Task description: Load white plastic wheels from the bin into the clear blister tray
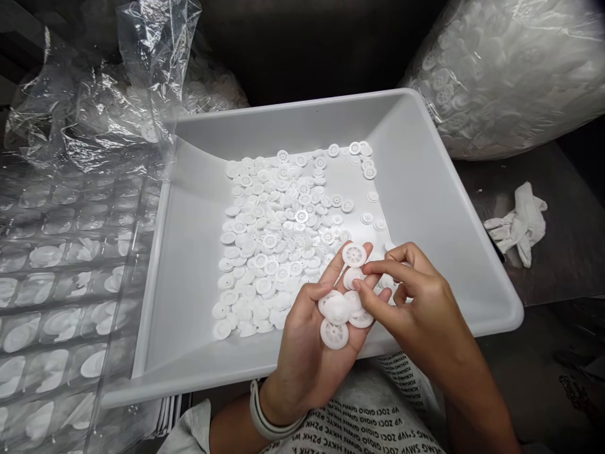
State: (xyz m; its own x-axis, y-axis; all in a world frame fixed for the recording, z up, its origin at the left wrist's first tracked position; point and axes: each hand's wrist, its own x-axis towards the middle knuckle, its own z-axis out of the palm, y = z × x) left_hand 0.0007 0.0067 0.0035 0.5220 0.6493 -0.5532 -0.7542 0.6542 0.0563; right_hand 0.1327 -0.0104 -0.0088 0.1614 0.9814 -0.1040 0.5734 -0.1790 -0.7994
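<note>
My left hand (pixel 312 353) is cupped palm up over the near side of a light grey tub (pixel 411 183), a white band round its wrist. Several white plastic wheels (pixel 334 334) lie in its palm, some solid-faced and some with spokes. One spoked wheel (pixel 354 255) rests at its fingertips. From the right, my right hand (pixel 411 284) pinches a small white wheel (pixel 352 278) between thumb and forefinger, just above the left fingers. Beneath both hands, a heap of similar white wheels (pixel 265 239) covers much of the tub's floor, thickest on the left and middle.
Clear compartment trays (pixel 51 252) with white parts stand at the left, plastic film (pixel 155 57) above them. A big clear bag of white wheels (pixel 510 75) sits at the back right. A white glove (pixel 522 221) lies on the dark surface right of the tub.
</note>
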